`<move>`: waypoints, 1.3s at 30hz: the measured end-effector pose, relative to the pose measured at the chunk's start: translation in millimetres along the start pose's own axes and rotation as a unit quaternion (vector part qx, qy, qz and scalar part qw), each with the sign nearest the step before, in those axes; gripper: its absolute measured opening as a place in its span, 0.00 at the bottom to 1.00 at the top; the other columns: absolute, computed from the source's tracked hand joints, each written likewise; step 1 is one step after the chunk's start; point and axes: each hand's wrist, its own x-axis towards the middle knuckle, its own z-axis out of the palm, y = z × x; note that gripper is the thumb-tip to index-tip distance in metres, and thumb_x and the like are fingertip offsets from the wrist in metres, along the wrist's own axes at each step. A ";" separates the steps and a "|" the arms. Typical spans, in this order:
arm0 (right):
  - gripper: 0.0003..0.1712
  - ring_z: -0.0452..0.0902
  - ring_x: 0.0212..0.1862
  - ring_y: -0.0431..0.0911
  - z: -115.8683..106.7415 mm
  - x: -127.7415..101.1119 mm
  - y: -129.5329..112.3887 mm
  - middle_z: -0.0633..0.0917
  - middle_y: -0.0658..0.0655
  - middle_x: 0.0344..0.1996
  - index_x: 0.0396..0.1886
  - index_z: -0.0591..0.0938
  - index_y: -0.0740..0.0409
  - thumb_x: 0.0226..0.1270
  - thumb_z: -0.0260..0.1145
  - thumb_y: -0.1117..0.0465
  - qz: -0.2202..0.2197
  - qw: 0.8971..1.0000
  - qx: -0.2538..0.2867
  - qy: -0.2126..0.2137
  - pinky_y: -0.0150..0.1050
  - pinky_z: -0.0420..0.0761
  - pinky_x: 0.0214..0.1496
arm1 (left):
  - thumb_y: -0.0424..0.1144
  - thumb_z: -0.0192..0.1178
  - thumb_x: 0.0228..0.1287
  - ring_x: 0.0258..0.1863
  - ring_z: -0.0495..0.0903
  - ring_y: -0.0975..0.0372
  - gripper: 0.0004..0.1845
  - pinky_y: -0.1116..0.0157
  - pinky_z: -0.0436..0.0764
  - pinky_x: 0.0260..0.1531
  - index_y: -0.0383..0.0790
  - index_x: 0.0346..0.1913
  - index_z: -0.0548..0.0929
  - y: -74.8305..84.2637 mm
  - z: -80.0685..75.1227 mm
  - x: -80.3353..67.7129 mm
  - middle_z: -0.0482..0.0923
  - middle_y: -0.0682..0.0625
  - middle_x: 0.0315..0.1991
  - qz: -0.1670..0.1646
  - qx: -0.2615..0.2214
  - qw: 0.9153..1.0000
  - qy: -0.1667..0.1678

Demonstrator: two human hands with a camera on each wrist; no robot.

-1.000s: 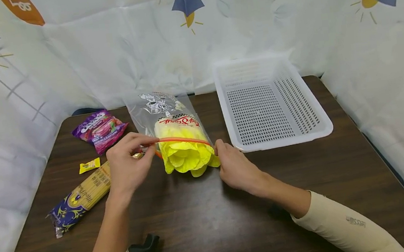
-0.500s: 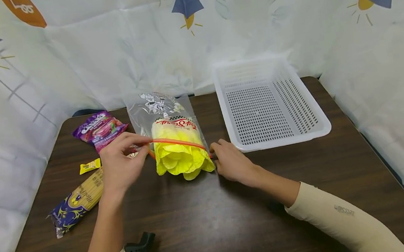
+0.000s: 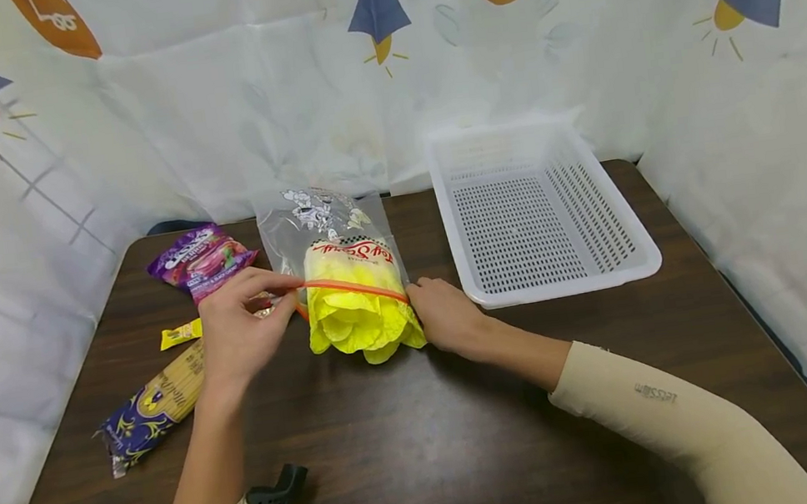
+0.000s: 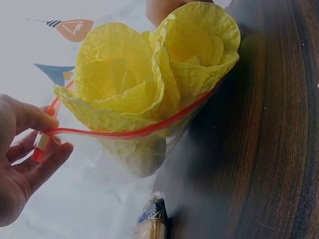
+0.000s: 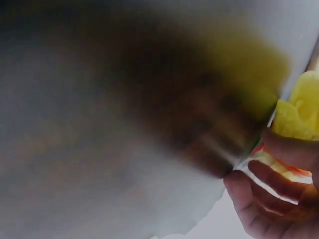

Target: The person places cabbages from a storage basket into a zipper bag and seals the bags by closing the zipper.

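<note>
Left hand [image 3: 240, 339] pinches left end of bag [image 3: 328, 227] red zip [image 3: 351, 286]. Right hand [image 3: 445, 318] pinches right end. Bag lies mid counter [image 3: 427, 442], yellow cabbage [image 3: 360, 316] sticking out. Basket [image 3: 538, 210] right.

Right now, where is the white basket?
In the head view, the white basket sits at the table's far right, beside the bagged cabbage.
</note>
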 end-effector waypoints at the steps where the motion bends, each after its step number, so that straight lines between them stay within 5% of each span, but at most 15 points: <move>1: 0.10 0.81 0.40 0.52 0.1 1.2 -0.1 0.83 0.59 0.36 0.47 0.83 0.61 0.70 0.69 0.63 -0.002 1.000 -0.005 0.003 0.45 0.82 0.42 | 0.30 0.73 0.61 0.36 0.80 0.67 0.08 0.82 0.78 0.40 0.45 0.41 0.94 0.0 -0.1 -0.1 0.89 0.50 0.38 -0.001 0.000 1.000 -0.001; 10: 0.04 0.80 0.33 0.49 -0.2 10.5 -1.9 0.85 0.56 0.31 0.39 0.84 0.58 0.73 0.65 0.63 -0.009 0.999 -0.037 0.001 0.43 0.83 0.35 | 0.31 0.74 0.61 0.37 0.81 0.68 0.08 0.82 0.78 0.41 0.45 0.42 0.94 -1.9 -1.7 -1.5 0.89 0.50 0.38 -0.003 0.001 1.000 -0.011; 28: 0.12 0.82 0.27 0.48 -1.0 3.0 -7.3 0.85 0.54 0.25 0.25 0.81 0.53 0.72 0.65 0.62 -0.018 0.996 -0.079 0.040 0.46 0.85 0.27 | 0.31 0.73 0.62 0.39 0.82 0.68 0.08 0.82 0.79 0.42 0.44 0.43 0.94 -7.9 -1.7 -0.6 0.89 0.51 0.40 -0.008 0.003 1.000 -0.014; 39: 0.09 0.84 0.30 0.50 -7.3 -5.8 -11.3 0.84 0.56 0.26 0.28 0.86 0.57 0.71 0.66 0.66 -0.040 0.994 -0.063 0.076 0.44 0.86 0.31 | 0.33 0.73 0.63 0.40 0.82 0.70 0.06 0.81 0.80 0.42 0.43 0.42 0.94 -14.0 -7.0 0.7 0.89 0.51 0.39 -0.016 -0.013 1.000 -0.006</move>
